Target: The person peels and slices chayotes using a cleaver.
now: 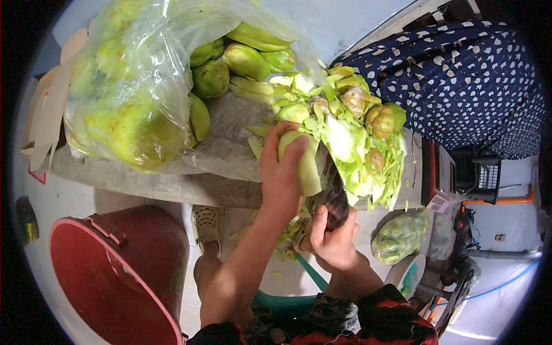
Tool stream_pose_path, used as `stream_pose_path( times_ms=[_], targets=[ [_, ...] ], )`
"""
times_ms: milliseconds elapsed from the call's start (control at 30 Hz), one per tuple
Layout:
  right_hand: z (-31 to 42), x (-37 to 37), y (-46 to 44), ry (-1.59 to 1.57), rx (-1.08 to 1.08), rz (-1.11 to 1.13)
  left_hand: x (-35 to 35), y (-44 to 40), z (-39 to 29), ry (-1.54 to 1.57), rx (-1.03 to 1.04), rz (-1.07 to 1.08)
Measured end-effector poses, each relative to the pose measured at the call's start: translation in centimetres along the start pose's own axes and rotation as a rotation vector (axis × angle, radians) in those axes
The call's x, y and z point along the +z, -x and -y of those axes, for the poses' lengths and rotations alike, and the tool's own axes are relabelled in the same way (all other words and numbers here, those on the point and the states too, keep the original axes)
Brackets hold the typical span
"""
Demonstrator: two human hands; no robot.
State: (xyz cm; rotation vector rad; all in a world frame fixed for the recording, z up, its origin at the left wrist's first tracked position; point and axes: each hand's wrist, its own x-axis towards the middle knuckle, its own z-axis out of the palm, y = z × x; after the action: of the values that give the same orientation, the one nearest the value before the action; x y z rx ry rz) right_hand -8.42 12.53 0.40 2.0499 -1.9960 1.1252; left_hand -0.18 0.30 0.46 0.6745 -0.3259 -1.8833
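Observation:
My left hand [282, 167] is wrapped round a pale green peeled fruit [307, 169] at the middle of the view. Just right of it, my right hand [336, 236] grips the dark handle of a knife [330, 184], whose blade lies close beside the fruit. Beyond the knife is a heap of green and white peelings [368, 167], with brownish fruits [380, 121] on top. Whole green fruits [211, 79] lie at the mouth of a large clear plastic bag [132, 98], which is full of more of them.
A red bucket [123, 276] stands on the floor at lower left. Dark blue patterned cloth [448, 80] is at upper right. A smaller bag of green fruits [401, 237] lies near a white bucket [415, 270]. A black crate [480, 172] is at the far right.

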Motion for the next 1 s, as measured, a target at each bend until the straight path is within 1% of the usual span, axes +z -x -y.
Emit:
stream_pose_path(
  times_ms=[67, 100, 167, 200, 267, 300, 367, 400, 467, 500, 567, 600, 633, 667, 800, 833, 867, 900, 967, 1000],
  targets=[
    [0.3, -0.5, -0.5, -0.024, 0.124, 0.054, 0.2, 0.2, 0.3, -0.239, 0.174, -0.088],
    [0.1, -0.6, -0.6, -0.022, 0.122, 0.051, 0.3, 0.1, 0.2, -0.238, 0.174, -0.084],
    [-0.2, -0.6, -0.8, -0.14, 0.152, 0.049, 0.2, 0.0, -0.2, -0.472, 0.327, -0.059],
    [-0.3, -1.0, -1.0, -0.142, 0.15, 0.05, 0.2, 0.0, -0.4, -0.472, 0.331, -0.06],
    [-0.6, -2.4, -1.4, -0.279, 0.307, 0.156, 0.3, 0.2, -1.0, -0.286, 0.106, -0.049],
    [-0.5, -2.9, -2.3, -0.246, 0.218, 0.101, 0.2, 0.3, -1.6, -0.287, 0.107, -0.05],
    [-0.7, -3.7, -2.0, -0.643, 0.527, 0.134, -0.2, 0.0, -2.8, -0.16, -0.032, 0.014],
    [-0.5, -4.1, -2.5, -0.766, 0.564, 0.177, -0.5, -0.3, -3.0, -0.162, -0.033, 0.016],
    [-0.4, -4.1, -3.2, -0.827, 0.602, 0.194, -1.1, -0.8, -2.8, -0.086, -0.134, 0.055],
    [-0.5, -4.1, -3.4, -0.89, 0.643, 0.213, -1.3, -0.9, -2.5, -0.085, -0.134, 0.051],
    [-0.8, -3.6, -3.2, -0.895, 0.649, 0.222, -1.5, -0.9, -1.9, -0.101, -0.148, 0.064],
    [-0.8, -3.2, -3.0, -0.915, 0.68, 0.166, -1.3, -1.0, -1.4, -0.101, -0.147, 0.066],
    [-0.7, -2.7, -2.7, -0.933, 0.711, 0.107, -1.0, -0.9, -0.8, -0.018, -0.181, -0.012],
    [-0.8, -2.2, -2.3, -0.951, 0.68, 0.069, -0.8, -0.9, -0.5, 0.064, -0.214, -0.09],
    [-1.4, -1.4, -1.8, -0.976, 0.631, 0.04, -1.0, -0.9, -0.2, 0.055, -0.191, -0.072],
    [-1.3, -1.7, -2.1, -0.976, 0.629, 0.041, -1.1, -0.9, -0.5, -0.045, -0.171, -0.061],
    [-1.1, -2.4, -2.6, -0.941, 0.651, 0.129, -1.2, -0.9, -0.7, -0.144, -0.152, -0.05],
    [-1.1, -2.8, -2.9, -0.904, 0.672, 0.218, -1.2, -0.9, -0.6, -0.14, -0.15, -0.052],
    [-1.3, -1.6, -2.2, -0.939, 0.696, 0.197, -1.3, -1.0, -0.4, -0.195, -0.108, -0.042],
    [-0.9, -0.3, -1.3, -1.01, 0.652, 0.08, -1.1, -1.0, -0.4, -0.196, -0.106, -0.04]
  ],
)
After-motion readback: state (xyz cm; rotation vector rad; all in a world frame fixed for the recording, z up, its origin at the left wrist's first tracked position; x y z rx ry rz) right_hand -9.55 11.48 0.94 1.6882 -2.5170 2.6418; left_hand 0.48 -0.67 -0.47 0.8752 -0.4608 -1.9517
